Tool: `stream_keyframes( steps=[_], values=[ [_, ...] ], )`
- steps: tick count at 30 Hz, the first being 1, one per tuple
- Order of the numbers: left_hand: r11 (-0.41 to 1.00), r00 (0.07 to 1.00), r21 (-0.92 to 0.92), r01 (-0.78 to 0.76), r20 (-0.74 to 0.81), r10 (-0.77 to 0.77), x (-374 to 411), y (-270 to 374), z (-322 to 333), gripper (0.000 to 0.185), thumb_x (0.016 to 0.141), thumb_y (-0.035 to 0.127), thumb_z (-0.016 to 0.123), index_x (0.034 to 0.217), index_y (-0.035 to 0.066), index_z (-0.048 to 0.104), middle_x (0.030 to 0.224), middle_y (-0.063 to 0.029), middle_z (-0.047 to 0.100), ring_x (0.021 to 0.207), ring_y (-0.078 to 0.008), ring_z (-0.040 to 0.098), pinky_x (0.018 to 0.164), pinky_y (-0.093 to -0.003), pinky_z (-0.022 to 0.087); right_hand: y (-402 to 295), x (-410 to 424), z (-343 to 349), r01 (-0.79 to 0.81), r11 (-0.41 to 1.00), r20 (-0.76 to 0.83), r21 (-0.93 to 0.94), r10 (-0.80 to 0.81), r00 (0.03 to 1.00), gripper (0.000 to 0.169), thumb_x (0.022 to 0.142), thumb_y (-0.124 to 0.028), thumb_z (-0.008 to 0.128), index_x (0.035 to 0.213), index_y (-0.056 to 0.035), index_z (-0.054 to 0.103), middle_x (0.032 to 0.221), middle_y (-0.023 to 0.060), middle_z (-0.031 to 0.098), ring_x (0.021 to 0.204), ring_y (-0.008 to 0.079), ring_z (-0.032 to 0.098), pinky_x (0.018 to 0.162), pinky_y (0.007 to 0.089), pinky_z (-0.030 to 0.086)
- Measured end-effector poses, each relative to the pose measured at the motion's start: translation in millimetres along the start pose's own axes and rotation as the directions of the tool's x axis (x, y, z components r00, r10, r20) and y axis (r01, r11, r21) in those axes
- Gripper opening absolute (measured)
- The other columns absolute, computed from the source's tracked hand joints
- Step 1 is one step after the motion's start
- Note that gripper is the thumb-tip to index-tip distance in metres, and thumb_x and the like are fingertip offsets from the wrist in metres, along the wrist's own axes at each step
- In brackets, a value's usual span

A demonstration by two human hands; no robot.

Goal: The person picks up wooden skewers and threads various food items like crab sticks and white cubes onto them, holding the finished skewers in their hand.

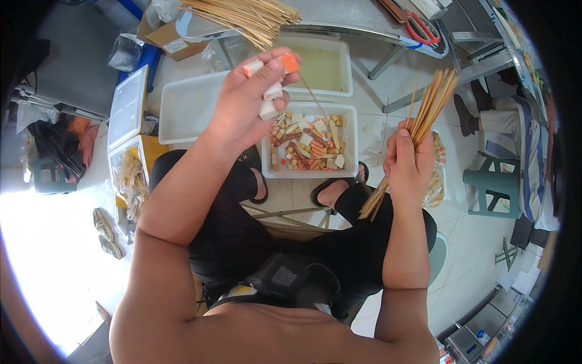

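My left hand (243, 98) is raised over the back of a white plastic tub (310, 173), gripping several white and orange-edged food chunks (289, 63) that look like imitation crab. A thin bamboo skewer (313, 96) slants down from the orange chunk; whether it pierces the food cannot be seen. Below, the tub holds diced pale pieces, dark reddish strips and orange-striped slices (313, 148). To the right of the tub, my right hand (409, 157) is closed around a bundle of bamboo skewers (434, 102), their ends sticking out above and below the fist.
Skewers (245, 16) lie in a pile on a metal table (336, 13), with red-handled scissors (420, 29) at its right. Behind stand a tub of yellowish liquid (320, 68) and another white tub (186, 109). A foam box (129, 157) is left; a green stool (493, 186) and someone's feet (466, 111) are right.
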State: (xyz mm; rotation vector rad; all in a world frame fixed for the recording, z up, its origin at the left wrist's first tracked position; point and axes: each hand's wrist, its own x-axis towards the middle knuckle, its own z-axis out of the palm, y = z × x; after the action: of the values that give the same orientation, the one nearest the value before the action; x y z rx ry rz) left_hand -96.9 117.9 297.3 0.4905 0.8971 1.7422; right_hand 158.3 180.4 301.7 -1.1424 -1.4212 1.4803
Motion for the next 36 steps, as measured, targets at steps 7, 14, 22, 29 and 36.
stream_keyframes(
  steps=[7, 14, 22, 29, 36],
  values=[
    [0.997, 0.996, -0.042, 0.059, 0.07, -0.056, -0.1, -1.3, -1.7, 0.033, 0.095, 0.021, 0.062, 0.119, 0.0, 0.057, 0.098, -0.0099, 0.062, 0.077, -0.0099, 0.055, 0.055, -0.0181, 0.042, 2.7, -2.8, -4.1, 0.195, 0.975, 0.22, -0.106, -0.169, 0.961, 0.015, 0.093, -0.009, 0.064, 0.106, -0.0027, 0.06, 0.079, -0.0015, 0.059, 0.064, 0.0019, 0.049, 0.056, 0.018, 0.04],
    [0.967, 0.966, -0.157, 0.203, 0.193, -0.171, -14.0, -19.7, 8.5, 0.034, 0.096, 0.02, 0.061, 0.123, 0.001, 0.053, 0.118, -0.0135, 0.056, 0.089, -0.0152, 0.058, 0.056, -0.0198, 0.046, 14.5, -21.4, 36.0, -0.238, 0.959, 0.416, 0.151, 0.156, 0.896, 0.025, 0.093, -0.009, 0.064, 0.117, -0.0009, 0.062, 0.083, -0.0004, 0.063, 0.064, 0.0036, 0.054, 0.058, 0.0196, 0.043],
    [0.968, 0.963, -0.134, 0.21, 0.201, -0.181, -4.7, -9.7, -3.7, 0.034, 0.096, 0.017, 0.06, 0.125, 0.001, 0.052, 0.117, -0.0134, 0.057, 0.098, -0.0183, 0.06, 0.054, -0.0211, 0.046, 6.1, -25.7, 22.4, -0.29, 0.891, 0.432, 0.35, 0.121, 0.894, 0.038, 0.096, -0.006, 0.056, 0.133, 0.0012, 0.053, 0.076, 0.0022, 0.062, 0.048, 0.0045, 0.046, 0.044, 0.0208, 0.039],
    [0.977, 0.964, -0.07, 0.201, 0.193, -0.184, -5.9, -4.3, 0.4, 0.033, 0.096, 0.018, 0.061, 0.124, 0.004, 0.052, 0.103, -0.0098, 0.062, 0.09, -0.0177, 0.061, 0.053, -0.0218, 0.043, 4.9, -28.3, 23.0, -0.322, 0.861, 0.473, 0.394, 0.111, 0.874, 0.043, 0.092, 0.0, 0.059, 0.134, 0.0032, 0.051, 0.068, 0.0002, 0.057, 0.048, 0.0045, 0.043, 0.045, 0.0216, 0.04],
    [0.987, 0.971, -0.011, 0.159, 0.184, -0.154, -3.5, -5.4, -6.8, 0.025, 0.095, 0.022, 0.064, 0.113, 0.007, 0.054, 0.1, -0.0085, 0.063, 0.085, -0.016, 0.061, 0.054, -0.0223, 0.043, 4.2, -29.8, 22.9, -0.307, 0.902, 0.475, 0.305, 0.135, 0.869, 0.043, 0.09, 0.001, 0.062, 0.132, 0.0022, 0.053, 0.061, -0.004, 0.046, 0.05, 0.0035, 0.04, 0.048, 0.0208, 0.04]
  ],
)
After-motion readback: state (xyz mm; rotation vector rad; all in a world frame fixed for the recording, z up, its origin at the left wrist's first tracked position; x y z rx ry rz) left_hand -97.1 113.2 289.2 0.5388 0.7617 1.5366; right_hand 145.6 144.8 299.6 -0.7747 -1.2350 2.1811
